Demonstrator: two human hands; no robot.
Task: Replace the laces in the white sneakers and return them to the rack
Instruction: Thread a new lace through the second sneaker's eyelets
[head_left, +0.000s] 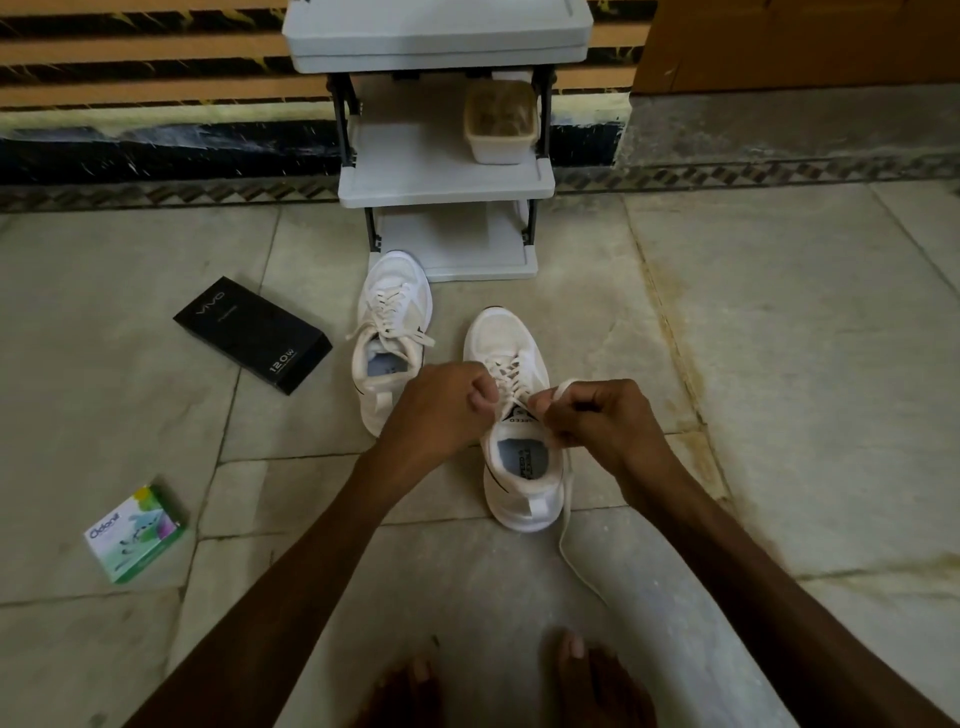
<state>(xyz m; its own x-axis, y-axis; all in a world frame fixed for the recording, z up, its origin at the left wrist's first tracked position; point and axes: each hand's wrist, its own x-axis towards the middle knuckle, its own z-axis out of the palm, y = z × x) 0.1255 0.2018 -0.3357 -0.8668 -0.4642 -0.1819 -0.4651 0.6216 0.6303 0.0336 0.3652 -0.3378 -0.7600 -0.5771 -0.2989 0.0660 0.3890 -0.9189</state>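
- While both hands work at its tongue, the nearer white sneaker (504, 338) stands on the floor straight ahead of the person. Its long axis runs near to far, with the toe towards the shoe rack (441, 176).
- The right hand (597, 415) pinches a loop of the white lace (563, 525) just right of the top eyelets. The free end trails past the heel onto the nearer floor.
- The left hand (441, 400) is curled tight against the left side of the lacing; its fingers hide whether it grips a strand.
- The hands flank the tongue about equally close, so any tightening pull would likely run sideways, across the shoe's length.
- The second white sneaker (392, 317) lies farther and to the left. It is laced with loose ends, and its toe is just beside the rack's bottom shelf.
- The floor is pale stone tile (779, 312), stained at right.
- A black Vivo box (252, 332) and a green Odonil box (135, 532) lie at left.
- A cream tub (501, 124) sits on the rack's middle shelf.
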